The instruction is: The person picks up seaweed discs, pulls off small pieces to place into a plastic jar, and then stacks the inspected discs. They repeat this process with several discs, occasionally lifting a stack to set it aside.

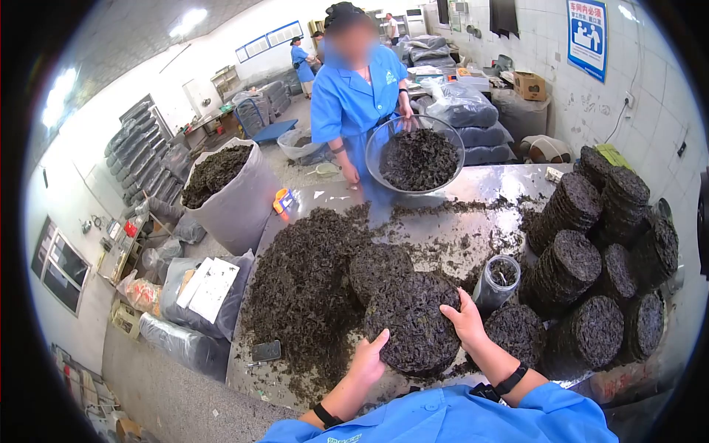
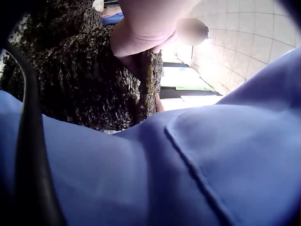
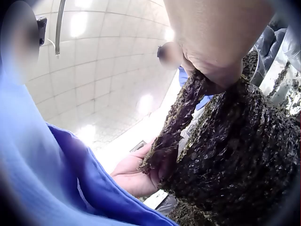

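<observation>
Both hands grip a round, dark cake of dried seaweed [image 1: 411,325] from its two sides, close in front of the body. On its left side, the left hand [image 1: 367,359] lays a thumb over the face, and the right hand [image 1: 465,320] does likewise on the right. The wrist views show the cake's thin edge [image 2: 151,84] between thumb and fingers, with the left hand [image 3: 136,176] low beneath the right hand [image 3: 214,61]. Just beyond lies a second round seaweed cake [image 1: 378,267], beside a broad heap of loose seaweed [image 1: 299,277].
Stacks of seaweed cakes [image 1: 569,266] crowd the table's right side, near a clear jar [image 1: 496,284]. A phone-like dark object [image 1: 266,351] lies at the left front. Across the metal table [image 1: 509,181], another person holds a clear bowl [image 1: 375,159] of seaweed. A full sack [image 1: 236,196] stands left.
</observation>
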Available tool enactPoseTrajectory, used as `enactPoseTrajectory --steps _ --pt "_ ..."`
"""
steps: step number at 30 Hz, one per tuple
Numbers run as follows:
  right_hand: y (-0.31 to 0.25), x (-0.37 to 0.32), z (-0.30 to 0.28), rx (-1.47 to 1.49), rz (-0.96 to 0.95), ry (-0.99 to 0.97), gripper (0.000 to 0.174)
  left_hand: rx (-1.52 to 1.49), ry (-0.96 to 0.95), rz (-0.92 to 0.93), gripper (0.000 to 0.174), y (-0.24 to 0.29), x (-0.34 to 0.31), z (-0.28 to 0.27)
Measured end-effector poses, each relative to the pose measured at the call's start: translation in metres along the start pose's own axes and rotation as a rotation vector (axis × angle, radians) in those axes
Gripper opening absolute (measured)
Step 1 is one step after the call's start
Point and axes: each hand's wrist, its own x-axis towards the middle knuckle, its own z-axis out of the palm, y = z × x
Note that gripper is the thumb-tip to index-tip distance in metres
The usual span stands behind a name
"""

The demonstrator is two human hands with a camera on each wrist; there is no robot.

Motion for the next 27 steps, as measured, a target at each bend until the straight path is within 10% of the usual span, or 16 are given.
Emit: enactPoseTrajectory --steps 27 --pt "0.020 0.010 -0.013 -0.043 0.000 -0.042 0.058 0.017 -0.013 -0.006 0.042 -0.004 0.001 0.001"
